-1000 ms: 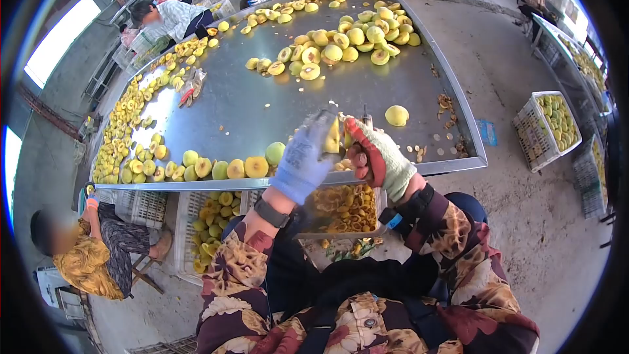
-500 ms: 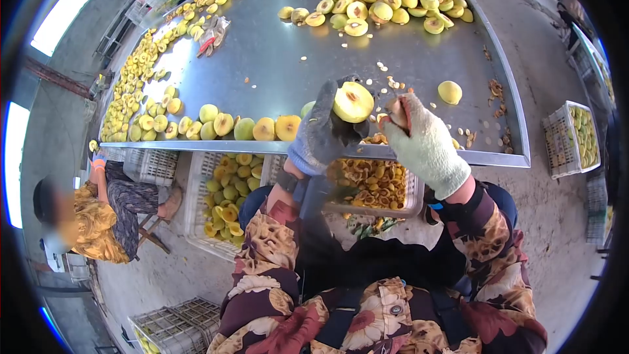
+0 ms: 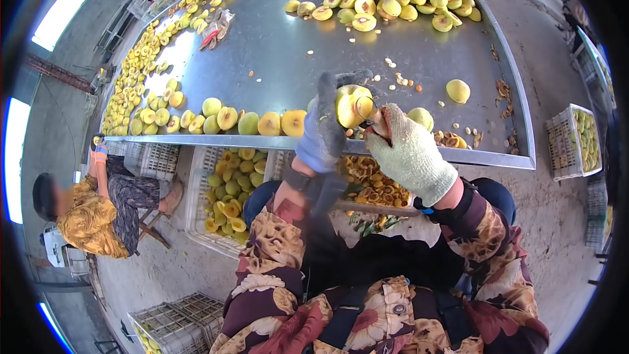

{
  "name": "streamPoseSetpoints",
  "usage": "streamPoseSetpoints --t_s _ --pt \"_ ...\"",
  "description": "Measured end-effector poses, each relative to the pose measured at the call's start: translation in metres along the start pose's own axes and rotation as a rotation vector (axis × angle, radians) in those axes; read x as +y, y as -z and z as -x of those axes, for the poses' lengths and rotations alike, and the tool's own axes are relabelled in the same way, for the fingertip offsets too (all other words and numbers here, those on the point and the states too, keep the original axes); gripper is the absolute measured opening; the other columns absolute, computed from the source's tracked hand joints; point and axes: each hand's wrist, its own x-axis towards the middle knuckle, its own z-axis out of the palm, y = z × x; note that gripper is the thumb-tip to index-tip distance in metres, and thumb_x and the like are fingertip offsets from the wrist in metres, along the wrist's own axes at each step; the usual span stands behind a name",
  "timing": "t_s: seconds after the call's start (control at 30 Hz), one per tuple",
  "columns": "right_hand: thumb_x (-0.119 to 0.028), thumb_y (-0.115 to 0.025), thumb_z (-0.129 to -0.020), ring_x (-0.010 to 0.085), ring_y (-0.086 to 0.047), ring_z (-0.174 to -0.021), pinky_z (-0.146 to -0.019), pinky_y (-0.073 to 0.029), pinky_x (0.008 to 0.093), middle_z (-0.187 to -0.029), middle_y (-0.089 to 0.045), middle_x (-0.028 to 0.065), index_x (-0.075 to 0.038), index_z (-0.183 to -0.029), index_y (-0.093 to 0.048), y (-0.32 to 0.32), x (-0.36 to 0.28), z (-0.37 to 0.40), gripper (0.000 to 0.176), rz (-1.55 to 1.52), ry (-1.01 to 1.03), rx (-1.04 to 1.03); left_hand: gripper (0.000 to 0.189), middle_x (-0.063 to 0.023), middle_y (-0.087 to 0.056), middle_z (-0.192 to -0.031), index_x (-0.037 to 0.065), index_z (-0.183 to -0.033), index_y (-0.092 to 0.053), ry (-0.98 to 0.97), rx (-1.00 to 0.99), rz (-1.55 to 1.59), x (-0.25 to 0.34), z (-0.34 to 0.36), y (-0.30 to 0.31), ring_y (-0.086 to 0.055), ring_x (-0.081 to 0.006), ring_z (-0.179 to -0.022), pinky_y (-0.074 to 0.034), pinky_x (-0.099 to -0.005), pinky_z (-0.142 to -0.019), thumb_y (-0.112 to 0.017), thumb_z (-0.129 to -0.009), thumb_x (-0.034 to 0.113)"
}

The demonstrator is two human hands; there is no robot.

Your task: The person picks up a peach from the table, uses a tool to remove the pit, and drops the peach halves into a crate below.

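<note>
My left hand (image 3: 322, 124), in a grey and blue glove, is closed around a yellow peach half (image 3: 354, 106) above the table's near edge. The cut face is turned toward my right hand (image 3: 413, 157), which wears a pale knitted glove. Those fingers are closed on a small pitting tool (image 3: 371, 109) whose thin curved metal end meets the cut face; the handle is mostly hidden in the glove. Just beyond my right hand lies another peach (image 3: 420, 118). Along the near edge to the left stands a row of peach halves (image 3: 268, 123).
The metal table (image 3: 275, 59) carries a peach pile (image 3: 419, 0), many cut pieces (image 3: 134, 69), red-handled pruners (image 3: 213, 36) and scattered pits. Below are a crate of peaches (image 3: 229, 187) and a container of brown-yellow scraps (image 3: 373, 180). A seated person (image 3: 98, 216) works at left.
My right hand has moved left and slightly down, bringing the tool against the peach half. The peach half has turned its cut face toward the tool. The whole view has shifted slightly.
</note>
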Motion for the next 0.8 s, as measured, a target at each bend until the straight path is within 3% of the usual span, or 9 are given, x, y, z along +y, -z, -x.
streamPoseSetpoints --t_s 0.1,0.27,0.37,0.47,0.57,0.67,0.73,0.77,0.8 --pt "-0.023 -0.065 -0.088 0.0402 -0.065 -0.076 -0.064 -0.051 0.0463 -0.078 -0.063 0.0201 -0.005 -0.098 -0.051 -0.002 -0.003 0.001 0.024 0.001 0.015 0.003 0.033 -0.0089 -0.068 -0.098 0.002 -0.12 -0.055 0.016 0.083 0.116 0.008 -0.001 -0.002 -0.066 -0.0211 -0.084 -0.053 -0.0323 -0.07 -0.064 -0.09 0.012" --pt "-0.022 -0.063 -0.089 0.0403 -0.065 -0.076 -0.063 -0.051 0.047 -0.074 -0.063 0.0198 -0.005 -0.1 -0.05 -0.001 -0.008 -0.001 0.024 -0.031 0.003 -0.029 0.026 -0.0102 -0.067 -0.096 0.001 -0.113 -0.056 -0.151 0.106 0.069 0.002 -0.004 -0.002 -0.065 -0.021 -0.08 -0.053 -0.0322 -0.071 -0.062 -0.09 0.013" --pt "-0.02 -0.061 -0.09 0.04 -0.066 -0.073 -0.062 -0.051 0.047 -0.072 -0.062 0.0188 -0.005 -0.101 -0.05 -0.006 -0.004 0.001 0.022 -0.043 0.045 -0.037 0.024 -0.011 -0.067 -0.093 0.001 -0.11 -0.058 0.09 -0.048 0.079 0.002 -0.003 0.004 -0.065 -0.0224 -0.081 -0.053 -0.0336 -0.073 -0.063 -0.091 0.014" --pt "-0.018 -0.059 -0.091 0.0397 -0.066 -0.07 -0.06 -0.051 0.0472 -0.071 -0.062 0.0179 -0.004 -0.101 -0.049 -0.011 -0.002 0.004 0.02 0.0 0.086 -0.038 0.056 -0.0023 -0.063 -0.078 0.002 -0.087 -0.069 -0.016 -0.065 -0.005 -0.005 -0.003 0.002 -0.059 -0.0128 -0.075 -0.05 -0.0289 -0.075 -0.045 -0.099 0.052" --pt "-0.017 -0.057 -0.092 0.0397 -0.066 -0.067 -0.058 -0.052 0.0477 -0.07 -0.062 0.0176 -0.004 -0.102 -0.048 -0.017 -0.001 0.007 0.018 0.053 0.105 -0.041 0.033 -0.0107 -0.068 -0.087 0.0 -0.097 -0.066 0.017 -0.037 0.151 0.005 0.002 0.007 -0.065 -0.0206 -0.076 -0.052 -0.032 -0.072 -0.057 -0.098 0.031" --pt "-0.016 -0.057 -0.092 0.0387 -0.066 -0.068 -0.058 -0.052 0.047 -0.071 -0.062 0.0172 -0.003 -0.1 -0.048 -0.021 -0.004 0.01 0.017 0.078 0.075 -0.072 0.044 -0.0115 -0.069 -0.09 -0.002 -0.09 -0.067 -0.084 -0.044 0.026 0.001 0.004 0.009 -0.065 -0.0201 -0.076 -0.052 -0.0323 -0.073 -0.053 -0.099 0.039" --pt "-0.013 -0.058 -0.089 0.0355 -0.067 -0.072 -0.061 -0.053 0.044 -0.075 -0.062 0.0159 -0.003 -0.096 -0.05 -0.02 -0.008 0.012 0.015 0.067 0.018 -0.119 0.044 -0.0121 -0.069 -0.09 -0.003 -0.099 -0.065 0.127 -0.023 0.275 0.001 0.005 0.007 -0.065 -0.021 -0.077 -0.053 -0.0334 -0.074 -0.056 -0.098 0.04" --pt "-0.012 -0.058 -0.088 0.0335 -0.065 -0.076 -0.063 -0.053 0.0419 -0.078 -0.062 0.0154 -0.002 -0.094 -0.051 -0.021 -0.005 0.013 0.014 0.174 0.164 -0.107 0.045 -0.0125 -0.069 -0.09 -0.004 -0.103 -0.064 0.232 -0.012 0.4 0.002 0.006 0.006 -0.065 -0.0214 -0.078 -0.053 -0.0339 -0.074 -0.057 -0.097 0.04" --pt "-0.011 -0.059 -0.086 0.0314 -0.064 -0.08 -0.065 -0.053 0.0398 -0.082 -0.061 0.015 -0.001 -0.092 -0.053 -0.022 0.0 0.015 0.013 0.28 0.308 -0.095 0.049 -0.0109 -0.069 -0.09 -0.004 -0.106 -0.063 0.127 0.047 0.318 0.0 0.007 0.002 -0.065 -0.0206 -0.078 -0.052 -0.0331 -0.076 -0.059 -0.095 0.044"
